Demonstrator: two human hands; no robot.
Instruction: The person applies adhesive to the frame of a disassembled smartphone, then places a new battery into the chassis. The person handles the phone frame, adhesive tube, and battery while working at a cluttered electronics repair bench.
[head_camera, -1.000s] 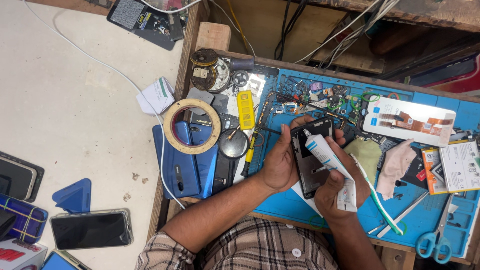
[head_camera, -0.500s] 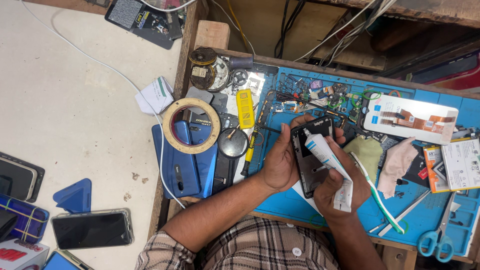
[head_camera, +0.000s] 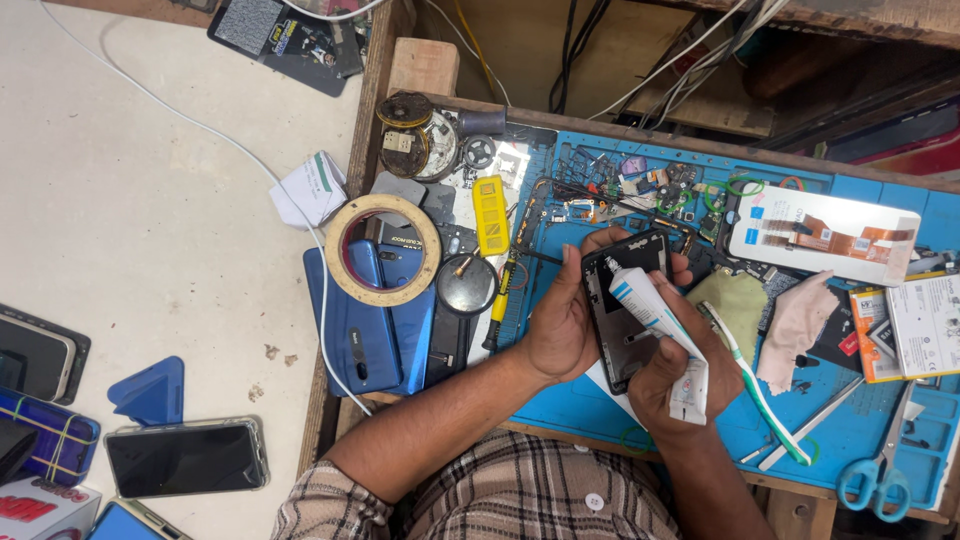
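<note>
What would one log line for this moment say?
left hand: holds opened phone | right hand: holds white tube, nozzle over phone | beside: toothbrush, blue mat

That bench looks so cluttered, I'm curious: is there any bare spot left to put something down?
Yes. The pale counter is bare between the white cable and the phones. On the blue mat, a strip lies free below the left hand, and a patch between toothbrush and scissors. The mat's top, around the small parts, is crowded.
</note>
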